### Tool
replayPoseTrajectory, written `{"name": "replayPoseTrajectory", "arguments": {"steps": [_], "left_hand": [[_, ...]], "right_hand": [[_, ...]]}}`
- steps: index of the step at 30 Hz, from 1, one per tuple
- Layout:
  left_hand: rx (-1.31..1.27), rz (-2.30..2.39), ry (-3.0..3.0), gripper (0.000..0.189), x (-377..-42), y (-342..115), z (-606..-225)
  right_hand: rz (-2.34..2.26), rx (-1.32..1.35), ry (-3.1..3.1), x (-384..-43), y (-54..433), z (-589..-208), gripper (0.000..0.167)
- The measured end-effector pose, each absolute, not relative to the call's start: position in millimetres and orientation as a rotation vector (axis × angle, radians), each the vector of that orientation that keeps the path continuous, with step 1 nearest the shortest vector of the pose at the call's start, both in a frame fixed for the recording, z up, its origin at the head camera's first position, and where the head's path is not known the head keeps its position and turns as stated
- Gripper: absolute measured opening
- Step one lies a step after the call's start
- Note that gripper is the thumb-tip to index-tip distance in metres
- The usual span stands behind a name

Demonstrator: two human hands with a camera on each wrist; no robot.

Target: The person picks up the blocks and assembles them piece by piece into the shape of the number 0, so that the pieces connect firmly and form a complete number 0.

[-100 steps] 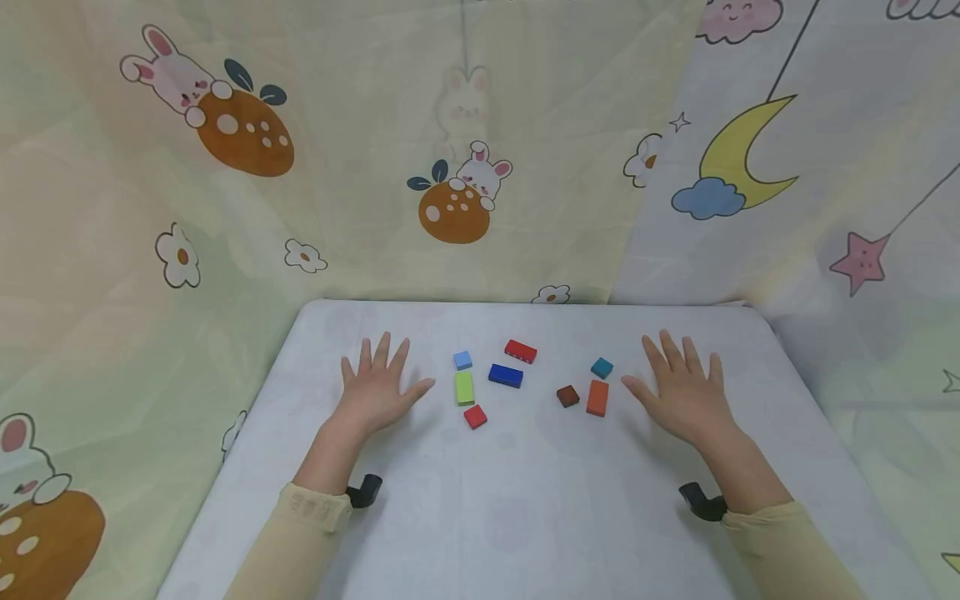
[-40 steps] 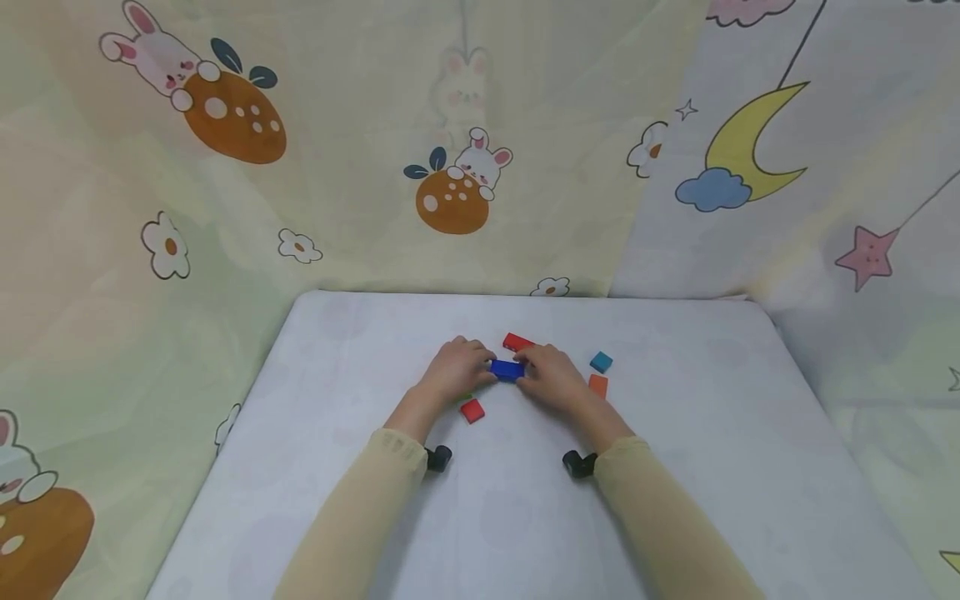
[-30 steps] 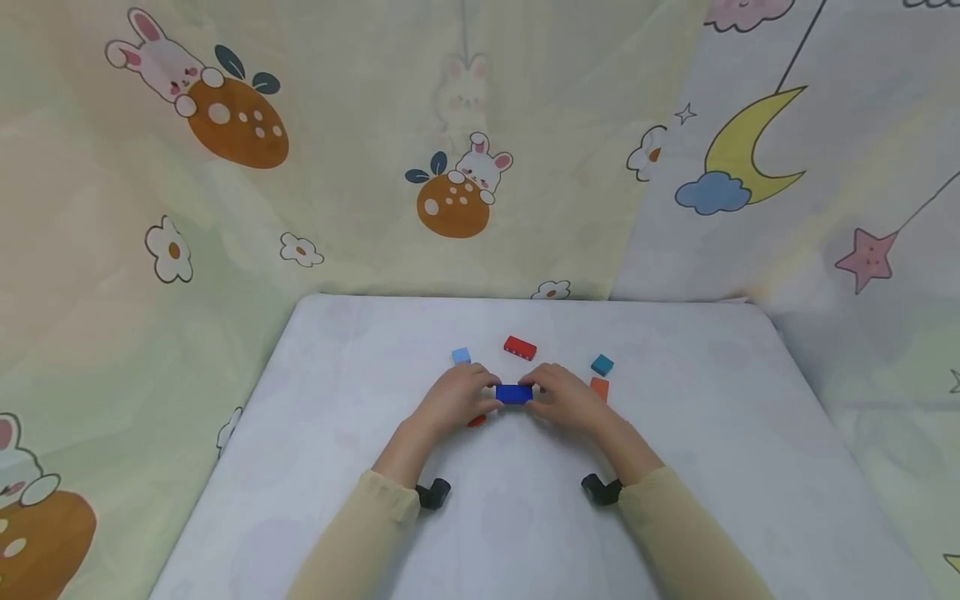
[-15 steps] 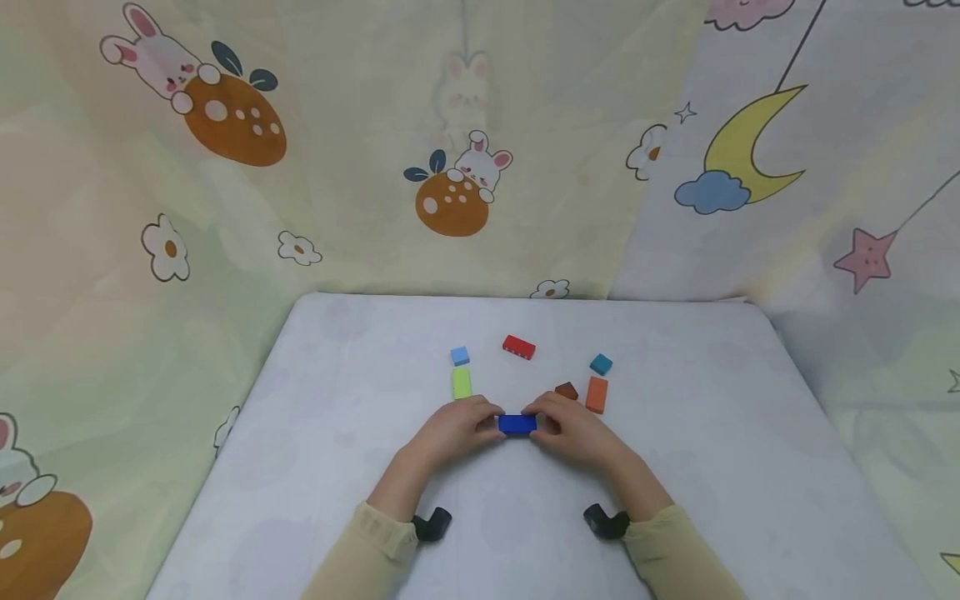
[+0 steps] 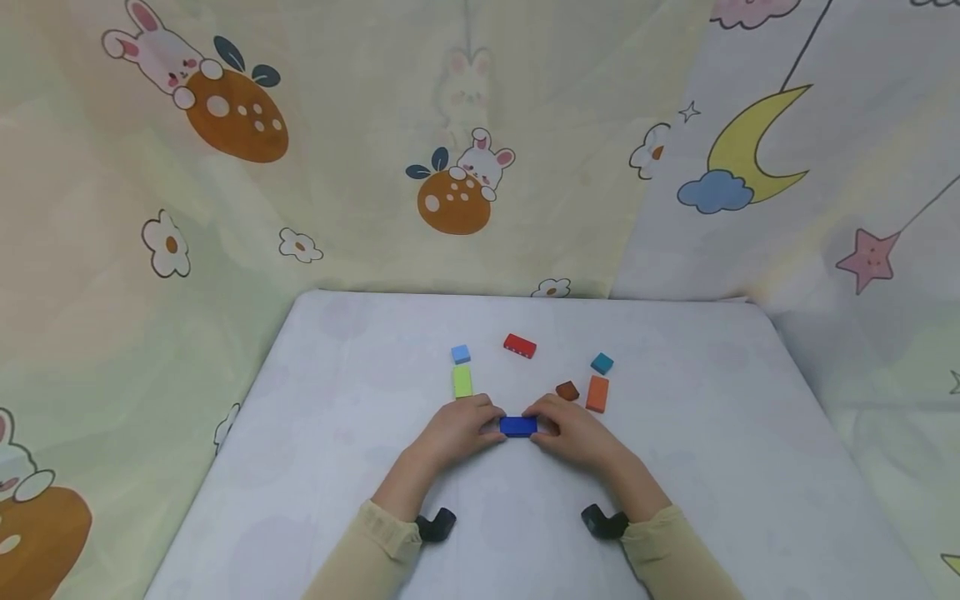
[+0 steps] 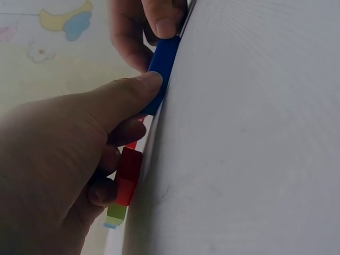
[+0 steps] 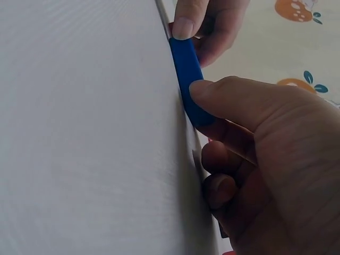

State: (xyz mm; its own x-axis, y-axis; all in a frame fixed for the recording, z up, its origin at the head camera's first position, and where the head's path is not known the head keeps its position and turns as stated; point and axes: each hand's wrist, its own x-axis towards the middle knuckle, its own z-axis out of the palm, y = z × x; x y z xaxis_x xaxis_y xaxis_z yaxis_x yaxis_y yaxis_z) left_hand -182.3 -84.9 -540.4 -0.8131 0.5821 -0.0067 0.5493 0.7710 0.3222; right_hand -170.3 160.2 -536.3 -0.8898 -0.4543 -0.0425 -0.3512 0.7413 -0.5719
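A long blue block [image 5: 518, 427] lies crosswise on the white table, in front of the other blocks. My left hand [image 5: 453, 432] pinches its left end between thumb and fingers. At the right end, my right hand [image 5: 581, 432] pinches it the same way. Both wrist views show the thumbs pressed on the near face of the blue block [image 6: 163, 58], low against the tabletop. A small red block [image 6: 129, 172] sits by the curled lower fingers of my left hand; in the head view that hand hides it.
Beyond my left hand lie a lime green block [image 5: 462, 382] and a light blue block [image 5: 461, 354]. A red block [image 5: 520, 346] with white dots lies at the back. Near my right hand are brown [image 5: 567, 390], orange [image 5: 597, 394] and teal [image 5: 602, 363] blocks.
Both hands came in from the sides with fingers spread, took hold of the blue block's ends and drew it toward me. Over the last half second they have barely moved.
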Motion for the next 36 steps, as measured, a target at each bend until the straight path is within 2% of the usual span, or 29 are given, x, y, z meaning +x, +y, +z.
{"name": "replayPoseTrajectory", "arguments": {"steps": [5, 11, 19, 36], "left_hand": [[0.919, 0.457, 2.86, 0.039, -181, -85, -540], [0.924, 0.454, 2.861, 0.039, -180, -84, -540], [0.933, 0.465, 2.857, 0.039, -180, -84, -543], [0.918, 0.484, 2.873, 0.038, -181, -86, -543]], "right_hand": [[-0.873, -0.55, 2.758, -176, 168, -527, 0.032], [-0.887, -0.482, 2.874, -198, 198, -515, 0.034], [-0.75, -0.508, 2.864, -218, 230, -525, 0.043], [-0.679, -0.67, 2.909, -226, 231, -531, 0.032]]}}
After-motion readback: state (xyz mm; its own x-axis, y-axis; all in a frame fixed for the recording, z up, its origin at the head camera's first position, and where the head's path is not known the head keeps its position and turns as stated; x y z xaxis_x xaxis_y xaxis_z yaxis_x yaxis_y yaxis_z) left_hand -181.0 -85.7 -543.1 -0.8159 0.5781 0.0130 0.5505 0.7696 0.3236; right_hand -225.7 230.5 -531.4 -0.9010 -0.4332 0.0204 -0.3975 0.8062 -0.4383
